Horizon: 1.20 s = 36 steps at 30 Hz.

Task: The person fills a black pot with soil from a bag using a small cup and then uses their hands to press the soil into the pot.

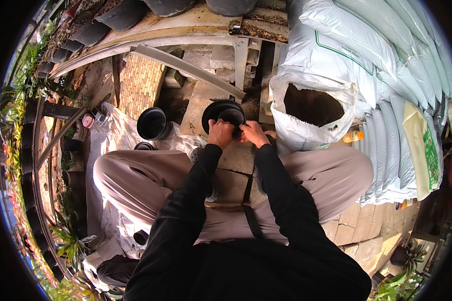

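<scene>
A small black plastic pot (231,115) stands inside or over a wider black plastic pot (212,109) in front of me. My left hand (220,132) grips the small pot's near left rim with curled fingers. At its near right rim, my right hand (252,133) has thumb and fingers pinched together; the fingertips hide what lies between them. Another black pot (151,124) lies to the left, with a smaller black pot (144,146) by my knee. Right of my hands, an open white sack (312,137) holds dark soil (312,105).
Stacked white sacks (346,41) rise at the right, with an orange-capped bottle (353,136) beside them. A metal bar (188,69) slants across above the pots, near a tiled slab (141,86). Clear plastic sheeting (113,131) covers ground at left; a wooden bench (196,22) holds black pots.
</scene>
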Motion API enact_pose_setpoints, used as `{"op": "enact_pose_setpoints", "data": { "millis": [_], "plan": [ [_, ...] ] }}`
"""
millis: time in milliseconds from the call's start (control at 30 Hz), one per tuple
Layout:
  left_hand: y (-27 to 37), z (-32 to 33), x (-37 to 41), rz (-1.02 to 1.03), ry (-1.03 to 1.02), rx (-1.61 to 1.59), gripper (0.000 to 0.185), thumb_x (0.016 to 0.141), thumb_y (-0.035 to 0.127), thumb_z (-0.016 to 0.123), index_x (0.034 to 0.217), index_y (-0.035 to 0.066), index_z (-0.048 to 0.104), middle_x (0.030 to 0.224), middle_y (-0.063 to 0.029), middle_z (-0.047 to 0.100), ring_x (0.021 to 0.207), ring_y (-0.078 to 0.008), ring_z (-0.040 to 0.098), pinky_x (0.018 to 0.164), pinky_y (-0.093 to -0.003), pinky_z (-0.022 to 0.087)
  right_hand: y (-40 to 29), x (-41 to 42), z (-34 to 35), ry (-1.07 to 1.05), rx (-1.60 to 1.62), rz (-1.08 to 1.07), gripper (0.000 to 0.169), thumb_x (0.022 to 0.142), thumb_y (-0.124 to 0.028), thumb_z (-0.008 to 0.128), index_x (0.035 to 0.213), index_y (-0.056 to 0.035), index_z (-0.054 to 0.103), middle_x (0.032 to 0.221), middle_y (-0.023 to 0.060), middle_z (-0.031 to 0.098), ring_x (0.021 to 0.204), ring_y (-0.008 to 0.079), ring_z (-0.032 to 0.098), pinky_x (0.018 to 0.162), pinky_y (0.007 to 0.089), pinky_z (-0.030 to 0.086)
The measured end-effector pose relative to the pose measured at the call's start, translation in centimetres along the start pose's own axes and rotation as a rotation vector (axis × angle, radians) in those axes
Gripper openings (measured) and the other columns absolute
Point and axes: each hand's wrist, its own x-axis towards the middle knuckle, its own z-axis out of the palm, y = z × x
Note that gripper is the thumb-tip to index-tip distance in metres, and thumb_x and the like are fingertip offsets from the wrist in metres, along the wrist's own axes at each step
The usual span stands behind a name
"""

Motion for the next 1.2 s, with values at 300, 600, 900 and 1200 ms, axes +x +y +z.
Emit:
{"op": "enact_pose_setpoints", "data": {
  "millis": [300,600,900,1200],
  "plan": [
    [-0.8,-13.1,3.6,-0.139,0.238,-0.01,0.014,0.087,0.017,0.065,0.091,0.016,0.079,0.089,-0.0001,0.074,0.089,-0.0222,0.066,0.086,-0.0426,0.036,-7.5,0.1,2.1,-0.205,-0.003,-0.166,0.025,0.1,-0.017,0.053,0.102,0.0077,0.059,0.078,0.0171,0.073,0.063,0.0249,0.074,0.048,0.0301,0.052],
    [-5.1,-17.3,-4.1,-0.172,0.313,0.113,0.023,0.081,0.009,0.065,0.099,0.018,0.077,0.09,0.0004,0.076,0.09,-0.0174,0.067,0.084,-0.0373,0.037,-13.6,-2.7,8.9,-0.341,-0.066,-0.267,0.023,0.099,-0.015,0.05,0.102,0.0051,0.06,0.078,0.0163,0.073,0.063,0.0233,0.074,0.053,0.0291,0.056],
    [-6.8,-20.5,-8.8,-0.24,0.523,0.157,0.023,0.079,0.009,0.065,0.099,0.013,0.077,0.089,-0.0009,0.075,0.087,-0.0174,0.066,0.081,-0.0358,0.038,-15.7,-4.8,15.5,-0.436,-0.142,-0.362,0.024,0.096,-0.015,0.05,0.103,0.006,0.06,0.075,0.0195,0.073,0.06,0.0261,0.073,0.051,0.0309,0.056],
    [-8.8,-22.3,-13.2,-0.337,0.467,0.169,0.015,0.074,0.01,0.068,0.087,0.017,0.069,0.073,-0.0002,0.068,0.078,-0.0191,0.063,0.079,-0.038,0.034,-15.2,-5.1,20.2,-0.499,-0.19,-0.287,0.024,0.097,-0.016,0.05,0.106,0.004,0.06,0.075,0.0166,0.073,0.06,0.0236,0.073,0.051,0.0286,0.054]
  ]
}}
